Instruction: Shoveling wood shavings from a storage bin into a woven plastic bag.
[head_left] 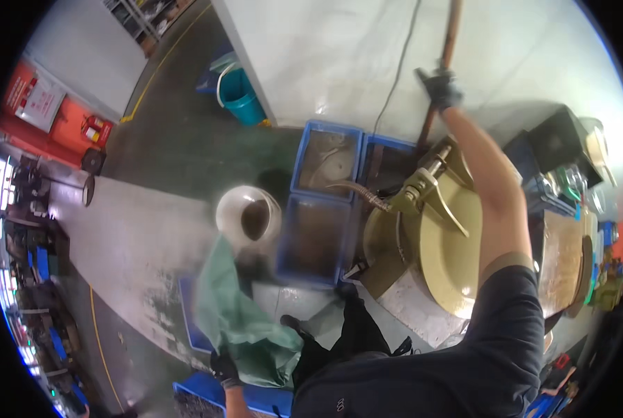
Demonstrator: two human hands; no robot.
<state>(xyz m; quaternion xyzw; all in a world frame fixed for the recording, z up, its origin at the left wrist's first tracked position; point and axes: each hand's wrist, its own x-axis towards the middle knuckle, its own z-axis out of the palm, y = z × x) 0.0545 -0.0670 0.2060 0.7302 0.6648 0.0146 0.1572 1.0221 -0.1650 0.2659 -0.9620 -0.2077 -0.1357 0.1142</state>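
My right hand (442, 89), in a dark glove, is raised at arm's length against the white wall. It is closed around a long brown pole (452, 35), with one digit sticking out to the left. My left hand (226, 368), also dark-gloved, is low beside my legs at the edge of a crumpled green sheet (245, 320). Its fingers are partly hidden there and seem to grip the sheet. The sheet spreads from my legs toward a white bucket (228, 212); whether it is cloth or plastic I cannot tell.
Blue bins (281, 240) of murky water stand ahead, beside a large yellowish round basin (437, 279) with a metal fitting and a flexible hose (367, 195). A teal bucket (242, 97) stands near the wall's end. Another blue bin (262, 398) lies by my left hand.
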